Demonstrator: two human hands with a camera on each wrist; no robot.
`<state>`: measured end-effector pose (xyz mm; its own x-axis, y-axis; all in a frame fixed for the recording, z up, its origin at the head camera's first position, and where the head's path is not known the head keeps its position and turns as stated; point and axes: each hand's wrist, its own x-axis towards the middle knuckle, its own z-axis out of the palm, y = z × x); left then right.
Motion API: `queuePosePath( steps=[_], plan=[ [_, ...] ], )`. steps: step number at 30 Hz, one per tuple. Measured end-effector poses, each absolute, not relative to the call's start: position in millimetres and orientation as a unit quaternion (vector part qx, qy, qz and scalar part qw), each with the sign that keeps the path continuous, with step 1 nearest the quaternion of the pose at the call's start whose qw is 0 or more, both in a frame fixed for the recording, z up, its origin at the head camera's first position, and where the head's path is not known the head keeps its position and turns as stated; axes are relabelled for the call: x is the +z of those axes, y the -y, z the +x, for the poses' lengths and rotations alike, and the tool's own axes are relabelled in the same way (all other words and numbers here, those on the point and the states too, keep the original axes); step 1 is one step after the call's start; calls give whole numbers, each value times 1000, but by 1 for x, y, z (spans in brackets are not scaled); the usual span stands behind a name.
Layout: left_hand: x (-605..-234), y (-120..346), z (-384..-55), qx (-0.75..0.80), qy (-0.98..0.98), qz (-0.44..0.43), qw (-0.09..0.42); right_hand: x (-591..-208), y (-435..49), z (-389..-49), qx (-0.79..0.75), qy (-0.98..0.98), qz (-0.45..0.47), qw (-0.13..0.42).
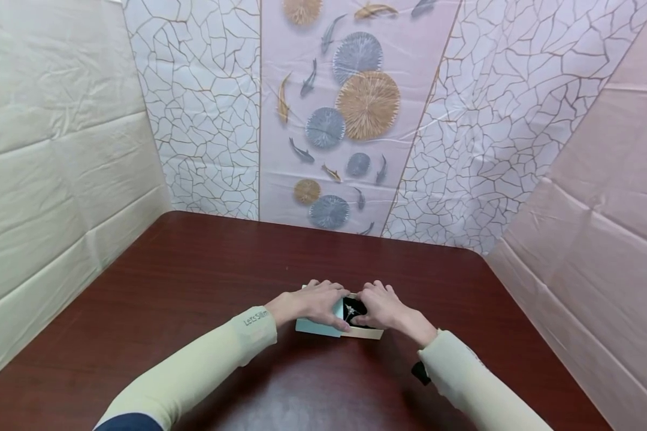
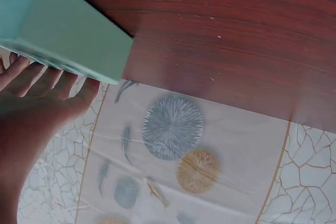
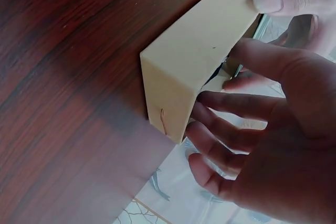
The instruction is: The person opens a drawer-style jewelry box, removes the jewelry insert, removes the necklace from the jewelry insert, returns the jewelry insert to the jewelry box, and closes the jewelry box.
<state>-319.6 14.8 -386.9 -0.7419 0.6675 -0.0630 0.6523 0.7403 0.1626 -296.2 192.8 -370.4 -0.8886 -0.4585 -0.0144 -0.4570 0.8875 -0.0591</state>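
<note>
A slide-out jewelry box lies on the table, with a mint-green sleeve (image 2: 73, 30) and a cream drawer (image 3: 199, 35) partly out to the right. The drawer's black insert (image 1: 348, 303) carries a small silvery piece of jewelry (image 1: 351, 310). My left hand (image 1: 319, 302) grips the sleeve from above, thumb on the near side and fingers along the far side; its thumb tip reaches the drawer's edge in the right wrist view. Bent over the drawer's right part is my right hand (image 1: 383, 306), thumb dipping inside and fingers curled at the far edge. Some of its fingertips are hidden.
The box stands on a dark red-brown wooden table (image 1: 221, 269). A patterned cloth wall (image 1: 323, 173) rises behind the table, with pale padded walls (image 1: 48, 179) at both sides. A thin cord loop (image 3: 163, 121) pokes from the drawer's end face.
</note>
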Motion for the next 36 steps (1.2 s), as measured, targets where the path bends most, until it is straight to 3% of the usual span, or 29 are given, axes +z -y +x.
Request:
queuePosePath(
  steps=[7, 15, 36],
  plan=[
    [-386, -19, -319, 72, -936, 340, 63, -371, -189, -296, -33, -975, -210, 59],
    [-385, -20, -316, 70, -937, 335, 76, -378, -195, -300, -57, -973, -211, 72],
    [-382, -21, -318, 72, -939, 327, 76, -372, -189, -295, -19, -971, -234, 38]
  ],
)
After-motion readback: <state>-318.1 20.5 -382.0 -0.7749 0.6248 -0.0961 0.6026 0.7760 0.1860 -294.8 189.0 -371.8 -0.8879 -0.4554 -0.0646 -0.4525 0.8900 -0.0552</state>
